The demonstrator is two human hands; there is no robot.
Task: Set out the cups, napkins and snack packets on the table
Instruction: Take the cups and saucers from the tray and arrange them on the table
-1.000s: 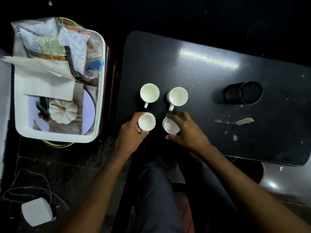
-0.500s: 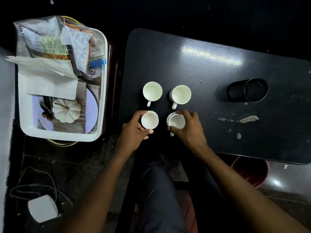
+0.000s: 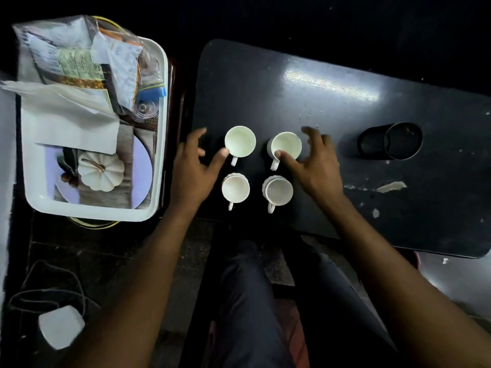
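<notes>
Several white cups stand in a square on the dark table (image 3: 332,123): far left cup (image 3: 240,141), far right cup (image 3: 286,145), near left cup (image 3: 235,187), near right cup (image 3: 278,190). My left hand (image 3: 194,166) is spread open beside the far left cup, thumb tip at its base near the handle. My right hand (image 3: 316,163) is open around the far right cup, thumb touching its rim. White napkins (image 3: 69,120) and snack packets (image 3: 79,62) lie in the white tray (image 3: 159,160) to the left.
A black round holder (image 3: 390,142) lies on its side at the table's right. The tray also holds a white pumpkin ornament (image 3: 101,171) on a plate. A white adapter (image 3: 61,330) with a cable lies on the floor. My legs are under the table's near edge.
Both hands let go of the two near cups and moved forward to the two far cups, fingers now spread.
</notes>
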